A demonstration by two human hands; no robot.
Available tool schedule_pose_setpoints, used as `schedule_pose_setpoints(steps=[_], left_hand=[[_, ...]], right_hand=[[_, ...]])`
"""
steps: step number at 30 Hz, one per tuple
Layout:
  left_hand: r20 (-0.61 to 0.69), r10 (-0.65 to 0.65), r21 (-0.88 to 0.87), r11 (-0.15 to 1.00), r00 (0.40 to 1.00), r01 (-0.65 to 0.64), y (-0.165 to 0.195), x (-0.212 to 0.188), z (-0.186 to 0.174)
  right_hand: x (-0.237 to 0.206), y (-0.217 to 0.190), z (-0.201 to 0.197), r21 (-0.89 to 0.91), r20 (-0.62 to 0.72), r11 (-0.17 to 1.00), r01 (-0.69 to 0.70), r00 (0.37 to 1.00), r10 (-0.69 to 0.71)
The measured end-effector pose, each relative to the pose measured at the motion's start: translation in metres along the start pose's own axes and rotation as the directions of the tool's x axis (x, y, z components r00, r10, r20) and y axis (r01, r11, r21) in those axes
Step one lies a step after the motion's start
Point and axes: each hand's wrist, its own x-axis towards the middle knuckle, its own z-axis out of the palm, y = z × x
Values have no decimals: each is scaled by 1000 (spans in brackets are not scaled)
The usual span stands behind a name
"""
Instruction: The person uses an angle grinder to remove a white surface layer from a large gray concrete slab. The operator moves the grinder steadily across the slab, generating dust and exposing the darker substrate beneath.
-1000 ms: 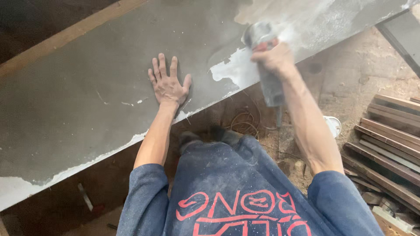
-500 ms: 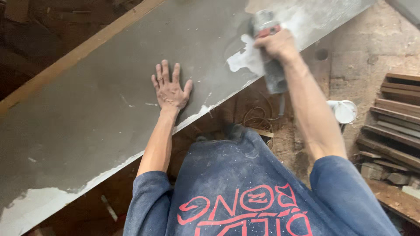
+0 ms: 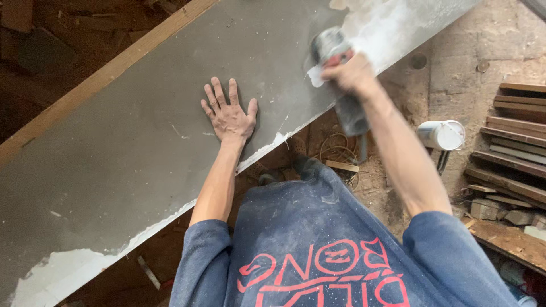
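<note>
Head view, looking down. A large grey panel (image 3: pixel 131 148) runs diagonally across the frame from 7 o'clock to 1 o'clock, with a wooden strip (image 3: pixel 108 71) along its far edge and patches of white along the near edge, largest at the lower left corner. Left hand (image 3: pixel 228 113) lies flat on the panel at roughly centre frame, palm down, fingers spread and pointing toward 12 o'clock; it grips nothing, only presses on the surface. Right hand (image 3: pixel 354 73) sits at about 1 o'clock from the left hand, well apart from it, fingers wrapped tight around the body of a grey power grinder (image 3: pixel 341 85). The grinder head rests on the near edge of the panel; its handle points back toward 5 o'clock over the floor. White dust (image 3: pixel 392 28) clouds the panel just past the tool, toward 1 o'clock. Both sleeves and the torso wear a dusty blue sweatshirt (image 3: pixel 318 239) at 6 o'clock. On the floor: a white cylindrical container (image 3: pixel 442 135) at 3 o'clock from the grinder, stacked wooden boards (image 3: pixel 512 142) at the right edge, and a coil of wire (image 3: pixel 335 150) below the grinder.
</note>
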Motion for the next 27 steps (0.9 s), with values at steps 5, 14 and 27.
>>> schedule_pose_setpoints(steps=[5,14,27], left_hand=[[46,-32,-10,999,998,33,1,2,2],[58,-34,-15,999,998,35,5,11,5],[14,-42,23,999,999,41,2,5,10]], right_hand=[[-6,11,-6,-156,0,987,22,1000,-22],[-7,-3,-9,-123,38,992,6,999,-1],[57,-22,-59,-148,-87,989,8,996,-21]])
